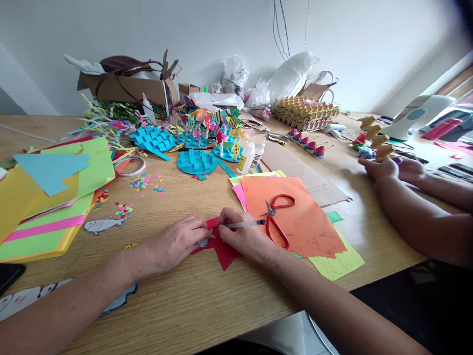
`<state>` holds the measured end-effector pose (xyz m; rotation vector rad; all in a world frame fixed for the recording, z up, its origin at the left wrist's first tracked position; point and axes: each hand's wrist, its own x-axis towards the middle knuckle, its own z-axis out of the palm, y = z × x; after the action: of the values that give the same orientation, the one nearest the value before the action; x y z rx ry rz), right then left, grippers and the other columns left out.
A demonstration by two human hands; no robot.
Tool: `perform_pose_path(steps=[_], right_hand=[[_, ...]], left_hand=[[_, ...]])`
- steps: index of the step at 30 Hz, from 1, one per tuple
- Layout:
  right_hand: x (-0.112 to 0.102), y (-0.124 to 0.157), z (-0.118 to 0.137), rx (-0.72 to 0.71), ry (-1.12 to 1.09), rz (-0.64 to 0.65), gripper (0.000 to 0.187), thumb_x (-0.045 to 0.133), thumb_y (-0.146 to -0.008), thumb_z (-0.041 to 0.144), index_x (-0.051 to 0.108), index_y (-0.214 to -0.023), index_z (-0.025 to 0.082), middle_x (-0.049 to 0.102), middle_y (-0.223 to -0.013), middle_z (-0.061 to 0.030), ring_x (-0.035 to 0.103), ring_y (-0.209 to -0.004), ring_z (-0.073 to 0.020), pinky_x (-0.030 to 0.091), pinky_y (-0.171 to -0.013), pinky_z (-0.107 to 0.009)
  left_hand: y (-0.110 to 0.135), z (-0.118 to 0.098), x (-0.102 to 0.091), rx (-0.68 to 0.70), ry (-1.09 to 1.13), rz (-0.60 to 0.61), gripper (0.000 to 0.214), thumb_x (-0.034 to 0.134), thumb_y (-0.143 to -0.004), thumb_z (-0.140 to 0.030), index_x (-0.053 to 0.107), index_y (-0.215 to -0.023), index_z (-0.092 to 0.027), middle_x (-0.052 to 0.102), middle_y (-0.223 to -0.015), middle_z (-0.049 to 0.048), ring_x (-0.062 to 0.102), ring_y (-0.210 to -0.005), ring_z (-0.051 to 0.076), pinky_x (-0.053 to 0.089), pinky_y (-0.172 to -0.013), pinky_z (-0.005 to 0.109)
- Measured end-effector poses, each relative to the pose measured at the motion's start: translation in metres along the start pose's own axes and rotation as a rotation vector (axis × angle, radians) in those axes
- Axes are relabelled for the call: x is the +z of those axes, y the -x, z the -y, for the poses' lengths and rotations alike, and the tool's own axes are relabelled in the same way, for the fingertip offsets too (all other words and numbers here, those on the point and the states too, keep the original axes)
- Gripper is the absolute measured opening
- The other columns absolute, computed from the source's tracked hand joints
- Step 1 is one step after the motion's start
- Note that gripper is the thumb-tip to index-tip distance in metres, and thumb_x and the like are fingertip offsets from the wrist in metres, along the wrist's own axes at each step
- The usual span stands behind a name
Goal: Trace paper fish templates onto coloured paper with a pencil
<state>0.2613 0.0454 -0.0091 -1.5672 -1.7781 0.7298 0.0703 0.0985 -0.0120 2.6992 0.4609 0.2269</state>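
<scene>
My right hand [242, 236] grips a pen [244, 224] with a clear barrel, its tip down at a piece of red paper [224, 256]. Bunched fingers of my left hand [177, 241] press a small grey paper cut-out [203, 242] against the red paper. Part of the cut-out is covered by those fingers. Just right of my right hand, red-handled scissors [271, 212] lie partly spread on orange paper [295, 197]. Faint pencil outlines show near that sheet's lower edge. A grey fish cut-out [104, 225] rests left of my left hand.
Coloured sheets [99, 167] are piled at left beside a tape roll [130, 166]. Glue bottles [246, 157] stand behind the orange paper, near woven blue paper discs [197, 161]. Egg trays [306, 111] are stacked at the back. At right, another person's hands [386, 170] hold an egg-carton strip [377, 138].
</scene>
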Motion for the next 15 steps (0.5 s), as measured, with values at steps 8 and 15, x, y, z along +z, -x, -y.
perform_pose_path(steps=[8, 15], right_hand=[[-0.0003, 0.0005, 0.0014, 0.008, -0.019, 0.017, 0.013, 0.049, -0.069, 0.010, 0.044, -0.063, 0.020, 0.045, -0.054, 0.0076, 0.040, -0.051, -0.0082, 0.027, -0.047, -0.019], [-0.0019, -0.0001, 0.0017, 0.022, -0.052, 0.010, 0.012, 0.047, -0.069, 0.009, 0.045, -0.063, 0.020, 0.046, -0.055, 0.0068, 0.042, -0.052, -0.0090, 0.029, -0.047, -0.019]], left_hand=[[-0.0004, 0.0007, 0.0019, 0.020, -0.026, -0.028, 0.024, 0.040, -0.091, -0.009, 0.058, -0.103, -0.018, 0.058, -0.100, 0.0055, 0.055, -0.093, 0.019, 0.046, -0.083, 0.031], [0.0007, 0.0012, 0.0041, 0.019, -0.036, -0.035, 0.024, 0.040, -0.091, -0.008, 0.059, -0.101, -0.018, 0.058, -0.099, 0.0052, 0.055, -0.092, 0.019, 0.046, -0.080, 0.030]])
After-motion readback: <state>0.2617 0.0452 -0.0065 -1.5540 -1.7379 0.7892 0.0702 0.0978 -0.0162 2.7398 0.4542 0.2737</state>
